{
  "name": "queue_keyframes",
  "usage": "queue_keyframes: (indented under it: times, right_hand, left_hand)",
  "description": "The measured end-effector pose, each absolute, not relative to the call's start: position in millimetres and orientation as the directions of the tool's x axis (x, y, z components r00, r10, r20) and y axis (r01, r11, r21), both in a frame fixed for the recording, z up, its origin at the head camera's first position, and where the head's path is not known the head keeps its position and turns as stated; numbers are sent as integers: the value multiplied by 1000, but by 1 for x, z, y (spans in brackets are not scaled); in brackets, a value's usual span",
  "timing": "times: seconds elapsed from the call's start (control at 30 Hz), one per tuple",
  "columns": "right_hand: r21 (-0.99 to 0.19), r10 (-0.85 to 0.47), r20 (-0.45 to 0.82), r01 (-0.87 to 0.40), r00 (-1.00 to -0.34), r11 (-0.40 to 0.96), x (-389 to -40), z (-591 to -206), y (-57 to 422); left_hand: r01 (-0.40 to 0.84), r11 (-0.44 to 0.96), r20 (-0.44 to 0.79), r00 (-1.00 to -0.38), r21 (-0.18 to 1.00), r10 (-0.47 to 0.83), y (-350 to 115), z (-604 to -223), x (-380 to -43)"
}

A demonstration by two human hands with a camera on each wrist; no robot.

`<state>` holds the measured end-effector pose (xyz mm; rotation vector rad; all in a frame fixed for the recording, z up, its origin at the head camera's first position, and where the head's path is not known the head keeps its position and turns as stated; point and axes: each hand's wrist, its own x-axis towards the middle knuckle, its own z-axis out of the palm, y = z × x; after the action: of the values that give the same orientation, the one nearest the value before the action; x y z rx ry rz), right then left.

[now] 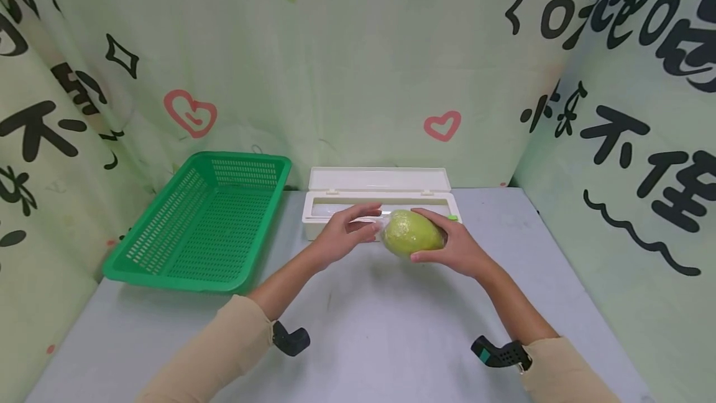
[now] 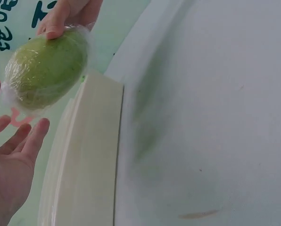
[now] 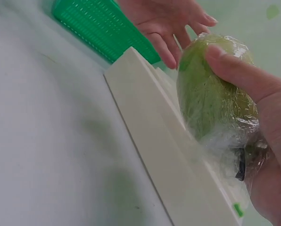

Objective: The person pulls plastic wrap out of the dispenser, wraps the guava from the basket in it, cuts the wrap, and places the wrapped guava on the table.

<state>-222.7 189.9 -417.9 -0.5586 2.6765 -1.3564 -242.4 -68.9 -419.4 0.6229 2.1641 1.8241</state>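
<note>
A large yellow-green oval fruit (image 1: 413, 233), wrapped in clear cling film, is held up above the table. My right hand (image 1: 455, 244) grips its right end, thumb on the near side and fingers over the top. Bunched film shows by the palm in the right wrist view. At the fruit's other end, my left hand (image 1: 347, 232) has its fingers spread and slightly bent, fingertips right by the loose film. Just behind both hands stands a white cling film dispenser (image 1: 309, 219) with its lid (image 1: 380, 178) raised; the hands and fruit partly hide its front.
A green perforated plastic basket (image 1: 224, 229) sits at the table's left rear, with no contents showing. The pale table (image 1: 380, 341) spreads out in front of the dispenser. Printed curtains (image 1: 358, 79) hang close along the back and both sides.
</note>
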Motion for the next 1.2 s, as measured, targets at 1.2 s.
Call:
queue_keyframes:
  times: [1.2]
  right_hand:
    - [-653,-436,210,-457,-875,604,-220,-421,171]
  left_hand:
    - [102,263,45,-976,959,213,-70,-421,-235]
